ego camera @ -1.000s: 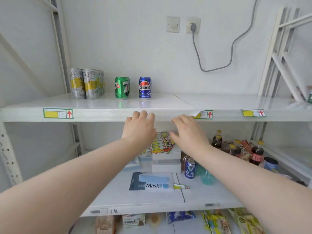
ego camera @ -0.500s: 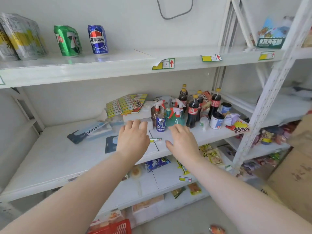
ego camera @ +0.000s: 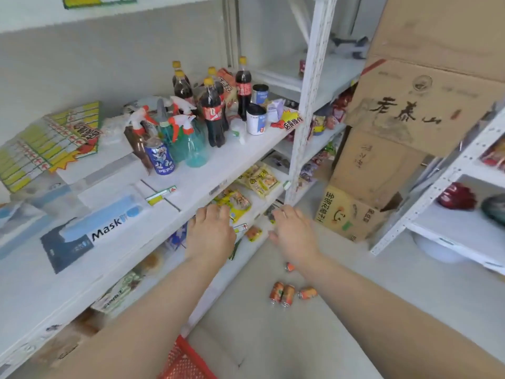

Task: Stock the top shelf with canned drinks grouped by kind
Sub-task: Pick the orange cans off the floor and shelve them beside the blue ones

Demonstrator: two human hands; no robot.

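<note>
both arms reach forward, palms down. left hand (ego camera: 210,233) hangs over the front edge of the white metal middle shelf (ego camera: 235,162). grip slack, fingers straight and a little spread, nothing in it. right hand (ego camera: 293,232) at 3 o'clock of the left, apart from it, above the grey floor (ego camera: 355,310). same slack grip, holding nothing.

task cans: three orange drink cans (ego camera: 288,295) lie clustered on the floor at 6 o'clock of the right hand, two side by side, the third just beside at 3 o'clock. a fourth orange can (ego camera: 289,267) lies alone at 12 o'clock of the cluster. blue pepsi can (ego camera: 161,161) stands upright on the middle shelf, at 11 o'clock of the left hand. the top shelf (ego camera: 41,19) shows only its front edge at the frame's 11 o'clock. cannot tell what stands on it.

also on the middle shelf: dark cola bottles with yellow caps (ego camera: 213,113), teal spray bottles (ego camera: 195,149) just beside the pepsi can, and a blue-and-white mask box (ego camera: 90,236). brown cardboard boxes (ego camera: 410,105) at 2 o'clock. red plastic basket (ego camera: 183,362) at 6 o'clock.
</note>
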